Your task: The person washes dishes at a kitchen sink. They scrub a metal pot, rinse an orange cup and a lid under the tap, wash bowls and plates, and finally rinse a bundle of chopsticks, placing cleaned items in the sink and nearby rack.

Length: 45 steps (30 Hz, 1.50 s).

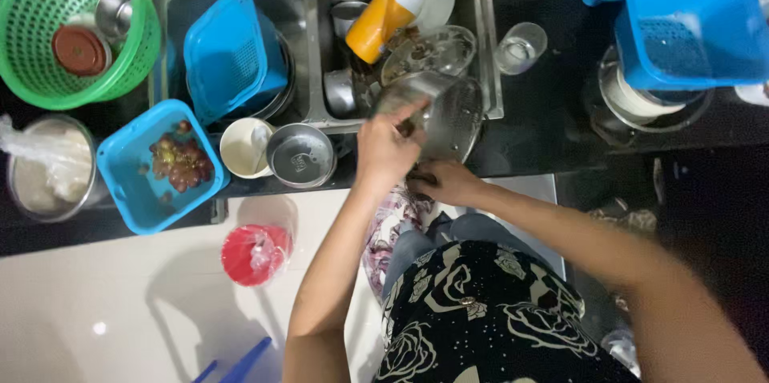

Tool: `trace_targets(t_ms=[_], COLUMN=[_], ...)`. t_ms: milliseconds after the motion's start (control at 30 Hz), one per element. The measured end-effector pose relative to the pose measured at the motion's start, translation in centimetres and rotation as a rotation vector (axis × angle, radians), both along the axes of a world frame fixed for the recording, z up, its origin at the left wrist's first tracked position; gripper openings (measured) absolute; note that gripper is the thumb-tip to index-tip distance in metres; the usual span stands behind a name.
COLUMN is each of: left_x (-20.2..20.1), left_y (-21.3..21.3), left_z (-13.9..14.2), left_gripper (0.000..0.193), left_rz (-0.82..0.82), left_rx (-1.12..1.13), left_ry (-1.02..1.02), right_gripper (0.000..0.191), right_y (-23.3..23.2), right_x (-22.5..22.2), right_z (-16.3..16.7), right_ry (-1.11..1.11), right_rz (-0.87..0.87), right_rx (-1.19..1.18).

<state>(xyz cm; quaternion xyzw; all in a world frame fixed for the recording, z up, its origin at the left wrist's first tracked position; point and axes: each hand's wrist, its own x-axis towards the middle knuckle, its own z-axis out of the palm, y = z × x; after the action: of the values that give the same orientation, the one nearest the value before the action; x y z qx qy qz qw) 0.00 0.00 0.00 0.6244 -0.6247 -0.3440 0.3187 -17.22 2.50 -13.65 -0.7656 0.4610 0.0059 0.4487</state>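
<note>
Both hands grasp a round glass lid (448, 114) over the sink's edge: left hand (386, 147) above, right hand (442, 181) beneath.

A home kitchen: a stainless steel double sink (477, 30) crowded with dirty dishes, set in a black stone counter (553, 110) among blue plastic baskets (152, 167).

1. A round steel strainer (452, 114) with a fine mesh bowl, tilted on its edge at the front right corner of the sink, its rim over the black counter edge.
2. The left hand (387, 147) grips the strainer's near left rim, fingers curled over it.
3. The right hand (443, 181) holds it from beneath, at the lower edge.
</note>
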Motion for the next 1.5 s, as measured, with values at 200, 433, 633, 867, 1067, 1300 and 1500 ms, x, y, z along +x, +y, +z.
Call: trace_targets(t_ms=[200, 433, 633, 867, 1067, 1300, 1500], left_x=[0.4, -0.2, 0.3, -0.5, 0.1, 1.9, 1.9], left_y=[-1.9, -1.5, -1.0, -2.9, -2.7, -2.7, -2.5], left_z=[-0.4, -0.2, -1.2, -2.0, -1.3, -1.3, -0.6], left_gripper=[0.055, 0.068, 0.069, 0.064, 0.058, 0.058, 0.063], left_rz=[-0.163, -0.139, -0.107, -0.099, -0.110, -0.154, -0.126], left_rx=[-0.156, -0.074, -0.125, -0.149, -0.168, -0.367, -0.360], left_ry=[-0.253, -0.384, -0.353, -0.507, -0.409, -0.258, -0.266], right_gripper=[0.025, 0.055, 0.027, 0.036, 0.040, 0.043, 0.063], right_y=[-5.7, -3.3, 0.3, -11.6, -5.8, -4.2, -11.1], right_x=[-0.8, 1.0, 2.4, -1.3, 2.6, 1.9, -1.4], right_z=[-3.7, -6.5, -6.7, -4.2, -3.7, -3.9, -4.9], right_ry=[0.295, 0.141, -0.147, 0.589, 0.202, -0.022, 0.585], right_rz=[0.086, -0.183, 0.001, 0.430, -0.134, 0.216, 0.286], right_rx=[-0.981, -1.194, 0.190, -1.056, -0.244, 0.125, -1.250])
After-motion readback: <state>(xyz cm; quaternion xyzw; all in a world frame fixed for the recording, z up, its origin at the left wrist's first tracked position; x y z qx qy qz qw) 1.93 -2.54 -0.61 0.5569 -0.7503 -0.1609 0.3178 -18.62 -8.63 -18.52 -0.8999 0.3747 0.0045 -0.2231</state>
